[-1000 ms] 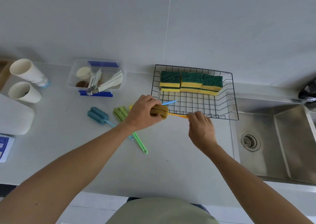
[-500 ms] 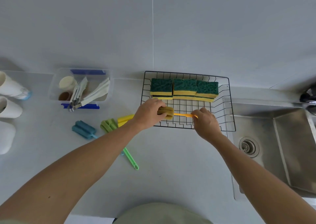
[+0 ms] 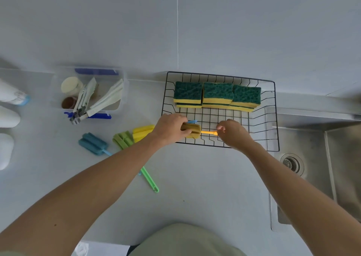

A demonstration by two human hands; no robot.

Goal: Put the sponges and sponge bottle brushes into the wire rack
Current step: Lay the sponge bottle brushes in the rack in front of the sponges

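Sponges [image 3: 217, 96], six, fill the wire rack [image 3: 270, 118]; both hands [image 3: 171, 129] grip one brown brush [image 3: 192, 131].

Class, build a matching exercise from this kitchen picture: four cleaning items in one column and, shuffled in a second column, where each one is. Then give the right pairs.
Items
1. green-topped sponges
2. orange bottle brush
3. blue bottle brush
4. green bottle brush

Places
A. counter, farthest left of the brushes
B. back of the wire rack
C. counter, handle passing under the left arm
D. held in both hands over the rack

Pairs: 1-B, 2-D, 3-A, 4-C
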